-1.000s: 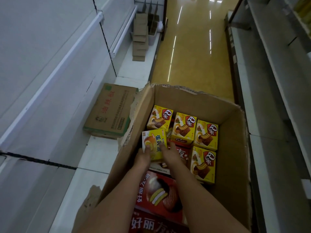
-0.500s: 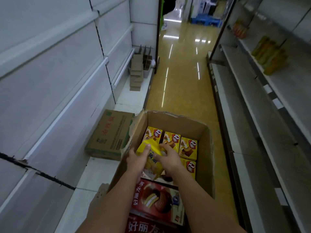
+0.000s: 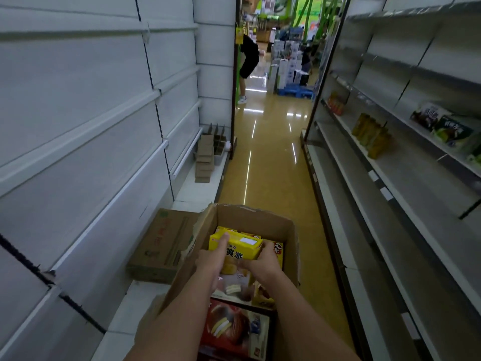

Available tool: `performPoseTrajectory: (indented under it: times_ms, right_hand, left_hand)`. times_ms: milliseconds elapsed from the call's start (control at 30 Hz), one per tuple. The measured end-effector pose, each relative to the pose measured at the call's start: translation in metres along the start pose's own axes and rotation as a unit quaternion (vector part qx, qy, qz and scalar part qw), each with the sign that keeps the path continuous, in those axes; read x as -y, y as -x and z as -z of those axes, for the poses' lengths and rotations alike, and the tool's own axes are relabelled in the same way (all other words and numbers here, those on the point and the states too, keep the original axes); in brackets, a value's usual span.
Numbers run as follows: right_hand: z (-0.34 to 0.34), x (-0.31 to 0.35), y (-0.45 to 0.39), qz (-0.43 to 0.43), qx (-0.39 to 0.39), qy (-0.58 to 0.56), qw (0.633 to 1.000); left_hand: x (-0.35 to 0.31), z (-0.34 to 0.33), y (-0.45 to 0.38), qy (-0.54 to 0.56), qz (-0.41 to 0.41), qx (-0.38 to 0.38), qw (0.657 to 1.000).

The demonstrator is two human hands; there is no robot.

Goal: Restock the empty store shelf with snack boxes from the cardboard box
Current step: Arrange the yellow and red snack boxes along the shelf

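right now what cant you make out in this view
Head view only:
- Lower layers of the cardboard box: hidden by the yellow snack box, the left hand and the right hand.
- Red snack box: cut off by the bottom edge.
- Print on the closed carton: too dim and blurred to read.
- Packs on the right shelf: too small and blurred to read.

Dim aisle, ceiling glare streaking the floor (image 3: 270,162), wide-angle edge distortion.
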State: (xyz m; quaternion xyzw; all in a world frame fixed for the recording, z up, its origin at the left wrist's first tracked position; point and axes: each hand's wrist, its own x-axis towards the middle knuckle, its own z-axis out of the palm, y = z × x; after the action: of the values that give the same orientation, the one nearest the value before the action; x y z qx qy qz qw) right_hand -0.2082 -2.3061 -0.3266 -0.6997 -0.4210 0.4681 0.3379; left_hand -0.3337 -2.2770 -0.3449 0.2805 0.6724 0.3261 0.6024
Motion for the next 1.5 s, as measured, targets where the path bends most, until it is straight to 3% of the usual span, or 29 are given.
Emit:
performPoseTrajectory:
  times_ms: [233, 367, 667, 833, 1067, 1500]
  right_hand:
    - [0.046, 0.003, 0.040, 0.008, 0.006, 0.006, 1.000]
    - [0.071, 0.003, 0.060, 0.012, -0.048, -0.017, 0.999]
    - [0.090, -0.020, 0.113, -0.045, -0.177, -0.116, 0.976]
    - [0.106, -0.043, 0.152, -0.063, -0.242, -0.138, 0.958]
    - [0.145, -0.078, 0.223, -0.111, -0.358, -0.147, 0.915]
    - [0.237, -0.172, 0.396, -0.155, -0.555, -0.180, 0.798]
  left_hand:
    - [-0.004, -0.014, 0.037, -0.032, -0.070, 0.052, 0.996]
    - [-0.017, -0.032, 0.088, -0.040, -0.081, 0.091, 0.992]
    - [-0.003, -0.072, 0.115, -0.130, -0.127, 0.158, 0.971]
    - [0.017, -0.096, 0.145, -0.150, -0.139, 0.235, 0.950]
    - [0.053, -0.143, 0.202, -0.184, -0.158, 0.339, 0.909]
    - [0.150, -0.234, 0.372, -0.254, -0.179, 0.555, 0.772]
